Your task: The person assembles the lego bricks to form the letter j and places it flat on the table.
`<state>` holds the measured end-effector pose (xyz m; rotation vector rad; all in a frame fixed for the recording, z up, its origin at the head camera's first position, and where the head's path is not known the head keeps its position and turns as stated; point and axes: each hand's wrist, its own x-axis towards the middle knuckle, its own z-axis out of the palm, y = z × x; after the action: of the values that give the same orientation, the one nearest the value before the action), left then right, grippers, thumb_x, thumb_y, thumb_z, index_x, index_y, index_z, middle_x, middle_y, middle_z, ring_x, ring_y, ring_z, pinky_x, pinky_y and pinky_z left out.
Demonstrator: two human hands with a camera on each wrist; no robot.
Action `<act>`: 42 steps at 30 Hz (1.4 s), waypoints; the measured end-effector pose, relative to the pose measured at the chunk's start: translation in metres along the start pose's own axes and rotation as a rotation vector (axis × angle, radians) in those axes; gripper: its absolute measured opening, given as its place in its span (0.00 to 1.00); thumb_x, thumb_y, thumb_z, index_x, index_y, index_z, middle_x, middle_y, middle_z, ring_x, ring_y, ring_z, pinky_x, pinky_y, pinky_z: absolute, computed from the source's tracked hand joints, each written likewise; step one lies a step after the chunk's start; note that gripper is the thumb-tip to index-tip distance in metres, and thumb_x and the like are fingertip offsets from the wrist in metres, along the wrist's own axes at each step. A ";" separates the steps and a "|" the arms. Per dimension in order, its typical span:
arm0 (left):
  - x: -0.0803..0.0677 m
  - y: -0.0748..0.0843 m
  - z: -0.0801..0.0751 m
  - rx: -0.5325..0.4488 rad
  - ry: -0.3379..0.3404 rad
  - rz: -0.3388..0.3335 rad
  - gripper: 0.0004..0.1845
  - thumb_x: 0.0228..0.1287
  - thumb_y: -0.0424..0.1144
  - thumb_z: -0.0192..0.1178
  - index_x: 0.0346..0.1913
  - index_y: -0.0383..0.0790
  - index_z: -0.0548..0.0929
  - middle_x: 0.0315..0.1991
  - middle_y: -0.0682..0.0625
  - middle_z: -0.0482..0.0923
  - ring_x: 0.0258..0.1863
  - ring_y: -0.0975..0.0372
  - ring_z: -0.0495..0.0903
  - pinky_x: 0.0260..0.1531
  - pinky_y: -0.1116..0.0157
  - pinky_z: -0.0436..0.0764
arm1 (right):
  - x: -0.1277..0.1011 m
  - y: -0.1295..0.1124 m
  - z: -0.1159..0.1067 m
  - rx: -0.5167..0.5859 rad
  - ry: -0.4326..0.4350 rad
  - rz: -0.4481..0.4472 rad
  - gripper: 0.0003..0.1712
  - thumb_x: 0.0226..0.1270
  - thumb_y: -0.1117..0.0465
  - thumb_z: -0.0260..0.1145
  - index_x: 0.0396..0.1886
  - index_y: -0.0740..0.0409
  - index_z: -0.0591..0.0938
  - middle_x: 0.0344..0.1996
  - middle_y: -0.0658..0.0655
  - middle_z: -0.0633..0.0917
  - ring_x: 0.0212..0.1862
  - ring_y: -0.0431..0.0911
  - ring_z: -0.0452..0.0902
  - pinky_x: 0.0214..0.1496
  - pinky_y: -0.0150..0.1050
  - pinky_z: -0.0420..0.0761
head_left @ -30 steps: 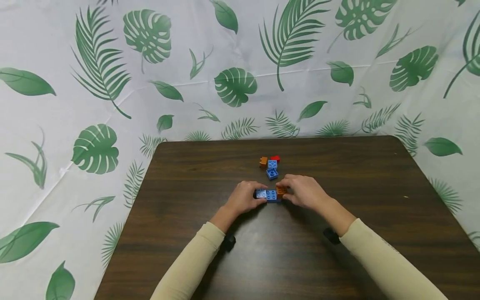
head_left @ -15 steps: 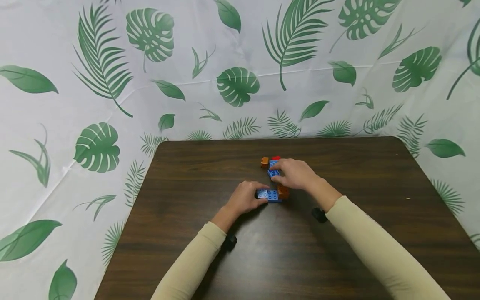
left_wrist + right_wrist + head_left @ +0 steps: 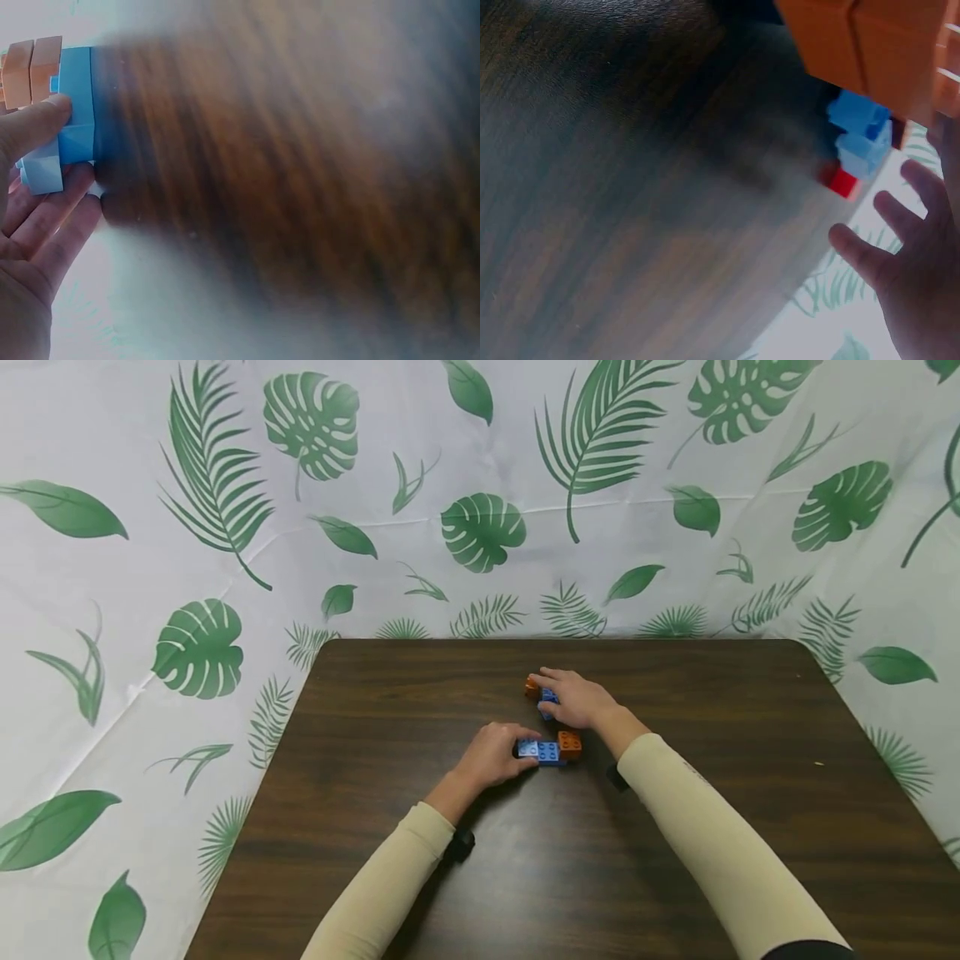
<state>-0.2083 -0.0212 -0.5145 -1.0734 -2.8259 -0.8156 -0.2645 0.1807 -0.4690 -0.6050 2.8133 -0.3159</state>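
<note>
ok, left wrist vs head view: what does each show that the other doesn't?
Only the left wrist view: a close side-on look at the left hand's fingers pinching the blue brick, with a thumb-side finger on top and others under its end.

Only the head view: the right hand over the far bricks, both sleeves, the leaf-print backdrop.

Both: the left hand, the blue brick, the orange brick on it, the dark wooden table.

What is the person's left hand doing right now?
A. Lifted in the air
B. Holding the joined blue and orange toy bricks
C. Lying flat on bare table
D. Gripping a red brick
B: the left hand grips the joined blue and orange plastic bricks on the dark wooden table.
</note>
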 end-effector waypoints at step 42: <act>0.002 -0.003 0.000 0.009 -0.008 -0.004 0.20 0.55 0.49 0.70 0.52 0.50 0.85 0.45 0.55 0.84 0.44 0.64 0.82 0.47 0.63 0.79 | -0.030 0.022 -0.030 0.462 0.339 0.106 0.20 0.68 0.56 0.58 0.58 0.49 0.80 0.50 0.56 0.79 0.47 0.51 0.76 0.46 0.49 0.78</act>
<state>-0.2116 -0.0216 -0.5158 -1.0731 -2.8359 -0.8005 -0.2545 0.2178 -0.4410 -0.3195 2.9051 -1.0985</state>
